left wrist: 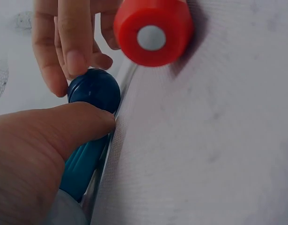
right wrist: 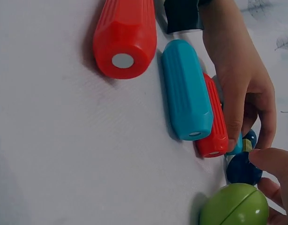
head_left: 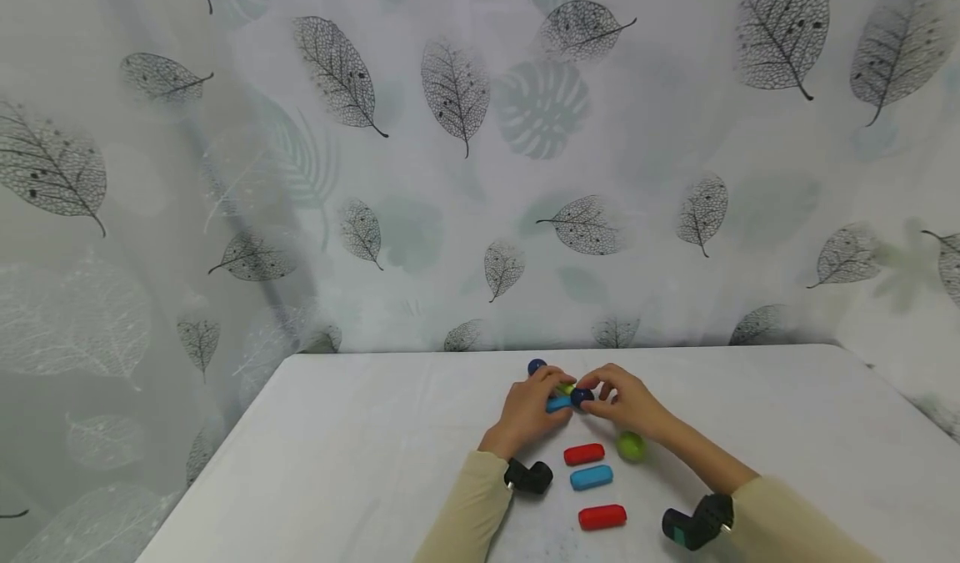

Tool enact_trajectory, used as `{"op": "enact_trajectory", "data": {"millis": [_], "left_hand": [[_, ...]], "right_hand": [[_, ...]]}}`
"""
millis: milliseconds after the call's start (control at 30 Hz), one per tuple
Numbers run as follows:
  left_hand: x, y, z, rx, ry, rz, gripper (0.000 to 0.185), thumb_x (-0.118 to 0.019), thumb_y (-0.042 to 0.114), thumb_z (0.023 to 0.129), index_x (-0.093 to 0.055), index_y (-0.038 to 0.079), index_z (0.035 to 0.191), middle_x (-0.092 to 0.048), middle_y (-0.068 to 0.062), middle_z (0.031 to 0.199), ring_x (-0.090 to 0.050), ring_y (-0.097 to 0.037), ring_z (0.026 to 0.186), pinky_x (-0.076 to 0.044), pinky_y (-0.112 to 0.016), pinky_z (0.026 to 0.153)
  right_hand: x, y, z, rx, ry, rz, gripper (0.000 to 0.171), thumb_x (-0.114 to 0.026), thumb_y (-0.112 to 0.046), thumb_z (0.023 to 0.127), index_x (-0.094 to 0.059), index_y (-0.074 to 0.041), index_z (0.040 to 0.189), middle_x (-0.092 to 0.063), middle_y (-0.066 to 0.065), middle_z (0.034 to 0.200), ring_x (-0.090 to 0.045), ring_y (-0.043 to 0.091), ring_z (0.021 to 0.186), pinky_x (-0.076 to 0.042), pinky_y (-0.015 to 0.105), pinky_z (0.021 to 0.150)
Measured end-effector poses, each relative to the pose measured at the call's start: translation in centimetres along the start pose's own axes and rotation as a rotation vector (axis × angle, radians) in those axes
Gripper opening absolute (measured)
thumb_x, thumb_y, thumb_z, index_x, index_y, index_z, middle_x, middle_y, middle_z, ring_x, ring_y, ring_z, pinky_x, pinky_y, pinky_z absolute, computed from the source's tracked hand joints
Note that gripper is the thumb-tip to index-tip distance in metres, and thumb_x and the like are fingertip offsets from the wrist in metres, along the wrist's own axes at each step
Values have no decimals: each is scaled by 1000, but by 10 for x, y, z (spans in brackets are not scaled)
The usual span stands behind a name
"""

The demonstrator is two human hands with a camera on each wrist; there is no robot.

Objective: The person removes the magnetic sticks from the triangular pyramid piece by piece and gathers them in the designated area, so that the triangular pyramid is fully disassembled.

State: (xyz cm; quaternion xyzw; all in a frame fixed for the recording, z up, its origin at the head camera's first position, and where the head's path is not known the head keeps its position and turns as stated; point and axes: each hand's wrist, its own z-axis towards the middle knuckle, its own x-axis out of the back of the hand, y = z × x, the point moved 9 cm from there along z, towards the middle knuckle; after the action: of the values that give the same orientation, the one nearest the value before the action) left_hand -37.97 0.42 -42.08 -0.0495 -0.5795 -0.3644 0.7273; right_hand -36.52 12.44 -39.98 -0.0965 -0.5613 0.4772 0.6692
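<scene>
Near the table's far side, my left hand (head_left: 527,409) holds a light blue ridged toy rod (head_left: 557,404), the thumb lying along it in the left wrist view. A dark blue ball (head_left: 581,397) sits at that rod's right end; my right hand (head_left: 628,402) pinches it between thumb and fingers. Behind the blue rod, a yellow-green rod (head_left: 566,389) shows partly between the hands. Past the left fingers is a second dark blue ball (head_left: 536,366). How the far pieces join is hidden by the fingers.
On the white table (head_left: 360,463), a red rod (head_left: 583,454), a blue rod (head_left: 592,477) and another red rod (head_left: 602,517) lie in a column nearer me. A green ball (head_left: 632,446) rests below the right hand. A leaf-print curtain (head_left: 450,213) hangs behind.
</scene>
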Motion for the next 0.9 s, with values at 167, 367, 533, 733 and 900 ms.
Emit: {"op": "enact_trajectory", "data": {"millis": [167, 367, 533, 733, 900], "left_hand": [[0, -2, -1, 12, 0, -7, 40, -73, 26, 88, -64, 18, 126, -58, 1, 128, -61, -10, 99, -47, -35, 86], [-2, 2, 0, -21, -3, -18, 39, -72, 25, 89, -64, 17, 126, -58, 1, 128, -61, -13, 106, -48, -35, 87], [-3, 5, 0, -30, -9, -5, 39, -72, 25, 89, -64, 17, 127, -58, 0, 129, -60, -14, 109, -48, -36, 88], [-2, 3, 1, -29, -2, -7, 36, -72, 26, 89, -66, 19, 124, -59, 2, 126, -60, -13, 107, -48, -35, 89], [0, 0, -1, -22, 16, -6, 30, -72, 26, 89, -70, 20, 118, -60, 2, 123, -60, -14, 108, -46, -34, 88]], "right_hand": [[-8, 8, 6, -89, -51, 2, 28, -76, -12, 85, -63, -1, 107, -63, 12, 102, -58, 18, 81, -50, 24, 69], [-10, 17, 7, -194, -71, 11, 32, -78, -20, 84, -58, -4, 103, -65, 12, 99, -61, 20, 85, -52, 33, 74], [-8, 18, 7, -209, -91, 20, 31, -77, -19, 85, -57, -2, 102, -67, 14, 101, -63, 24, 89, -53, 41, 77], [-7, 16, 5, -181, -131, 100, 30, -73, -15, 88, -56, 1, 107, -67, 16, 106, -63, 31, 99, -50, 51, 90], [-9, 20, 2, -169, -166, 152, 29, -70, -13, 90, -56, 1, 111, -65, 14, 108, -62, 34, 104, -49, 52, 95]]}}
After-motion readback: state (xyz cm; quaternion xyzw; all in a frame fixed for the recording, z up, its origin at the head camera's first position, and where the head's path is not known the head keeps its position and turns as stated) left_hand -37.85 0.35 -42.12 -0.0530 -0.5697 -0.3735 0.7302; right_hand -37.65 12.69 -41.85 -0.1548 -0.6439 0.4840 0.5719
